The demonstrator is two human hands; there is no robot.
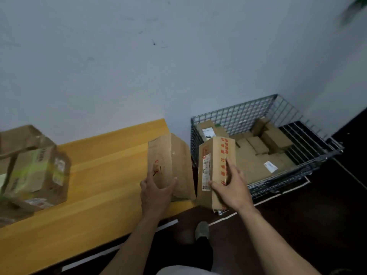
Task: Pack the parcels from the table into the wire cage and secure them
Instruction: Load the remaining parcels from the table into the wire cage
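My left hand point(155, 192) grips the near end of a plain brown parcel point(174, 159) that rests at the right end of the yellow table point(103, 175). My right hand point(231, 187) holds a tall cardboard parcel with red print and a white label point(213, 159), lifted off the table's right end, in front of the wire cage's near left corner. The wire cage point(297, 120) stands on the floor to the right, against the wall, with several brown parcels point(258, 147) lying inside.
A stack of blurred cardboard parcels point(37, 169) sits on the table's left part. My shoe point(202, 230) is on the dark floor between table and cage. White tape lines point(262, 202) mark the floor by the cage. A grey wall rises behind.
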